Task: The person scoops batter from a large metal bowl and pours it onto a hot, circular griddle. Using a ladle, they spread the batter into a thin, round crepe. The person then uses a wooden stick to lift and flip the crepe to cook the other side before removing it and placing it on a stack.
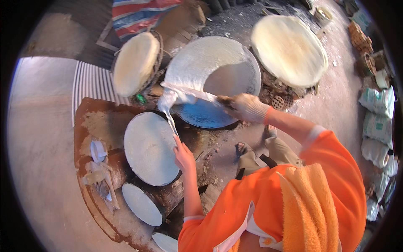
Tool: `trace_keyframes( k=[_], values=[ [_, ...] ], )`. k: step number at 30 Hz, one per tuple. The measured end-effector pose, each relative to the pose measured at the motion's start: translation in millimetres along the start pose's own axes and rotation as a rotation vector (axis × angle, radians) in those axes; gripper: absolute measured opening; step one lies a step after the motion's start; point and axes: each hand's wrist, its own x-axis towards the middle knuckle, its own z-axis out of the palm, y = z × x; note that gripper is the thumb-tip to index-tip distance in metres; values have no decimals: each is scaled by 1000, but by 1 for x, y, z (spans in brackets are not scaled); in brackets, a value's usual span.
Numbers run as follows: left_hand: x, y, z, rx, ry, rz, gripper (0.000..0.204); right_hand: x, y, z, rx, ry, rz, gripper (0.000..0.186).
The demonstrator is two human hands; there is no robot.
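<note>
- Gloved right hand [248, 107] grips long, flat, white-coated spreader [194, 92]; best kept level, probably.
- Bare left hand [184, 156] grips thin, white-smeared utensil [167, 101] at large, round, grey pan's [239, 80] eight o'clock; drips should fall inside.

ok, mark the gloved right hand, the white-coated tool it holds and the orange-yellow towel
Gloved right hand [248, 108]: head view, middle of the hand.
White-coated tool [194, 92]: head view, partway along its length.
Orange-yellow towel [310, 208]: head view, middle of the cloth.
</note>
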Motion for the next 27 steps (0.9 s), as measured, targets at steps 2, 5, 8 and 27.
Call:
trace_keyframes(
  k=[2, 5, 8, 27],
  values=[
    [-18, -6, -11, 20, 7, -54, 54, -6, -16, -27, -18, -185, 150, 45],
    [-40, 18, -13, -10, -2, -70, 53, 14, 7, -22, 15, -25, 120, 45],
    [-69, 41, -22, -27, -14, -90, 53, 12, 2, 5, 30, -14, -59, 44],
    [-30, -42, -93, -1493, -174, -175, 44, -68, -120, 159, 1372, 21, 781, 31]
  ],
)
